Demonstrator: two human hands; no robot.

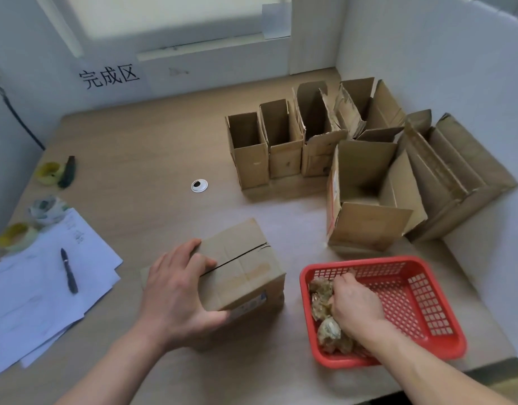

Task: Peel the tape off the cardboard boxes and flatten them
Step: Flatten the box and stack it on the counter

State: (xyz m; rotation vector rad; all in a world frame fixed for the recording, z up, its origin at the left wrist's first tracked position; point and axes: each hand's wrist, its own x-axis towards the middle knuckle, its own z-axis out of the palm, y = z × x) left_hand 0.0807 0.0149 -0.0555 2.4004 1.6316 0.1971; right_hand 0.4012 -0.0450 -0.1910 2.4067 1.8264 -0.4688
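Closed cardboard box point(240, 264), one: brown, squat, its top flaps meeting at a dark seam, low centre of the frame on the wooden table point(152, 147). The left hand point(176, 290) grips its near left corner, fingers spread over the top and thumb curled along the front face.

Open cardboard boxes, five upright: three narrow ones in a row at upper centre-right, namely a first narrow box point(249, 153), a second narrow box point(284, 141) and a taller torn box point(319, 133); one open box at the back point(368, 103) behind them; one larger open box point(365, 197) at centre right, flaps standing out.

Flattened cardboard point(462, 176), one leaning stack at the right edge; count of sheets unclear.

Red plastic basket point(421, 299), one: rectangular, lattice walls, lower right. It holds a heap of crumpled brownish tape wads point(325, 314); number not countable. The right hand point(357, 305) reaches into the basket among the wads, fingers curled downward; whether they pinch a wad I cannot tell.

Tape rolls, three along the left edge: two yellowish, an upper yellow roll point(49, 172) and a lower yellow roll point(15, 236), and one pale roll point(46, 209) between them.

White paper sheets point(32, 302), a loose fan at lower left, a black pen point(69, 271) lying on top.

Dark knife-like tool point(68, 172), one, touching the upper roll.

Round cable grommet point(199, 185), one, mid-table.

Wall sign point(108, 76), one, reading 完成区, upper left.
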